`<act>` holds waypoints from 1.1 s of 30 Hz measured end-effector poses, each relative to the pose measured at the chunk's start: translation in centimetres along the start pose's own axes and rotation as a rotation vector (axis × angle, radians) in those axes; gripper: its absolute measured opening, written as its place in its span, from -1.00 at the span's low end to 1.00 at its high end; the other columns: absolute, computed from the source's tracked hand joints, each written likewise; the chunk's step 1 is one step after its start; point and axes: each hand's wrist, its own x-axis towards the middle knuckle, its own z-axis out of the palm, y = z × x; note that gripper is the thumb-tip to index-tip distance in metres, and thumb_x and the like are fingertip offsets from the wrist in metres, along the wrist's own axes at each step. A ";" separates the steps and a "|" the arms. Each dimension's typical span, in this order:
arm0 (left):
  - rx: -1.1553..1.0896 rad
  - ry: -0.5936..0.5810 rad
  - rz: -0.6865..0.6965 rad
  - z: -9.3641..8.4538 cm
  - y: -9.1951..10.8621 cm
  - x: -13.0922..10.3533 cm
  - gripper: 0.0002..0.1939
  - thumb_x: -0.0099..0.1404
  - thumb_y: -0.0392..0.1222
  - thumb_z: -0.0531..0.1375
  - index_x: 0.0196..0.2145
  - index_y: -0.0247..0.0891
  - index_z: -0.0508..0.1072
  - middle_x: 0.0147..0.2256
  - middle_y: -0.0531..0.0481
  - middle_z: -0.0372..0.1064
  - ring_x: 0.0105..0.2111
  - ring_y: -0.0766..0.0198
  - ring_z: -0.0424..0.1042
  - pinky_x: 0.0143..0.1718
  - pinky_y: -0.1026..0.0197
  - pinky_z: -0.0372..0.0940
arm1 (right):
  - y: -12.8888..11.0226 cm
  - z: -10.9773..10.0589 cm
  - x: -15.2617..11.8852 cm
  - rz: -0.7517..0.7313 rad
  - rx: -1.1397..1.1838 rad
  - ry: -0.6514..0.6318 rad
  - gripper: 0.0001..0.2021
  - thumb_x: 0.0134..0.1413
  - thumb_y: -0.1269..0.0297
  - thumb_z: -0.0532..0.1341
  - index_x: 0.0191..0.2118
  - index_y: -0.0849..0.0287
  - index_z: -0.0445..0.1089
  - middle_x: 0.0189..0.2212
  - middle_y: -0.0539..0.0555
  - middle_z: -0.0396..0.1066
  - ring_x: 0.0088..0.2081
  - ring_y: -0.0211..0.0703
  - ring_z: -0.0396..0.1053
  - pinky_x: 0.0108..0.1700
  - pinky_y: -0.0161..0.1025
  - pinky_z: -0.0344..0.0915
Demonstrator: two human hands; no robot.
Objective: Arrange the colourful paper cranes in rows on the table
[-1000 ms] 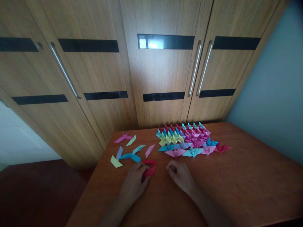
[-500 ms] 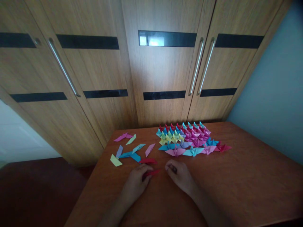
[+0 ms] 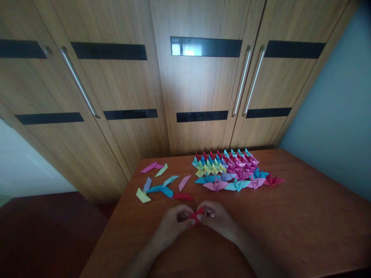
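Between my two hands, just above the table's near middle, is a small red folded paper (image 3: 197, 214). My left hand (image 3: 174, 224) pinches its left side between thumb and fingers. From the other side my right hand (image 3: 219, 220) grips it, thumb in front and fingers curled behind. The fingertips hide much of its shape. Beyond my left hand lies another red folded paper (image 3: 182, 196), flat on the table. Farther back on the right stand several origami cranes (image 3: 216, 186) with spread wings.
The wooden table (image 3: 304, 216) ends against a wardrobe (image 3: 199, 135). Tight rows of folded cranes (image 3: 239, 164) fill its back middle. To the left lie flat folded papers, among them a blue one (image 3: 159, 189), a yellow one (image 3: 143, 195) and a pink one (image 3: 184, 183).
My right hand has moved left to meet my left hand and now grips the red paper too. Before, only my left hand held it. The view has shifted very slightly.
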 end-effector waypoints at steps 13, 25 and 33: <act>-0.018 0.021 0.021 0.3 -0.5 0.2 -0.75 0.17 -0.04 0.18 -0.35 -0.30 0.51 -0.44 -0.02 0.46 -0.46 0.29 0.38 -0.41 0.30 0.25 | -0.8 0.0 0.0 -0.037 -0.107 0.107 -0.82 0.04 0.17 0.20 -0.38 0.19 0.41 -0.48 -0.01 0.42 -0.46 -0.28 0.31 -0.45 -0.38 0.16; 0.091 0.062 0.063 0.5 -0.8 0.4 -0.80 0.17 -0.15 0.14 -0.40 -0.29 0.53 -0.47 0.01 0.46 -0.55 0.33 0.35 -0.47 0.32 0.23 | 0.0 0.0 0.1 -0.068 -0.073 0.088 -0.77 0.05 0.13 0.21 -0.37 0.19 0.47 -0.48 0.02 0.47 -0.47 -0.26 0.35 -0.41 -0.35 0.23; 0.029 0.052 0.127 0.5 -0.9 0.4 -0.72 0.27 -0.09 0.06 -0.24 -0.28 0.48 -0.37 -0.02 0.47 -0.48 0.31 0.40 -0.40 0.28 0.26 | 0.4 -0.5 -0.2 -0.080 -0.027 0.087 -0.68 0.13 0.07 0.10 -0.29 0.20 0.47 -0.43 0.06 0.46 -0.46 -0.24 0.37 -0.38 -0.32 0.28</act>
